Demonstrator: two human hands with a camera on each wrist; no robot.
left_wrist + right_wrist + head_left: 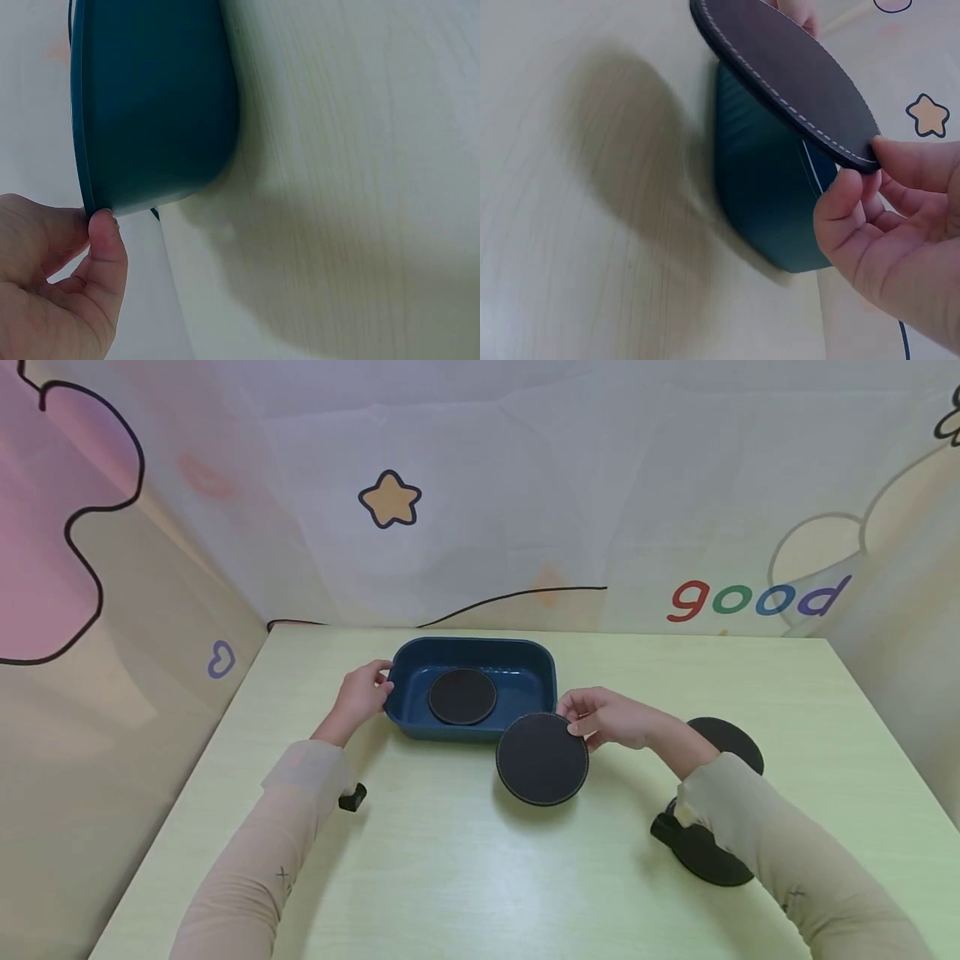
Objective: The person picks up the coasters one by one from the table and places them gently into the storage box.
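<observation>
A blue rectangular dish (420, 727) with rounded corners stands toward the back of the table, and one round black coaster (462, 697) lies inside it. My left hand (362, 693) pinches the dish's left rim between thumb and fingers, as the left wrist view also shows. My right hand (611, 718) pinches the edge of a second black coaster (542, 760), which has pale stitching along its border. That coaster is tilted above the table, just in front of the dish's right front corner; its shadow falls below it in the right wrist view.
Two more round black coasters lie on the right of the table: the farther one (731, 742) and the nearer one (712, 860), both partly behind the right forearm. A printed cloth backdrop (487, 527) rises behind the table's back edge.
</observation>
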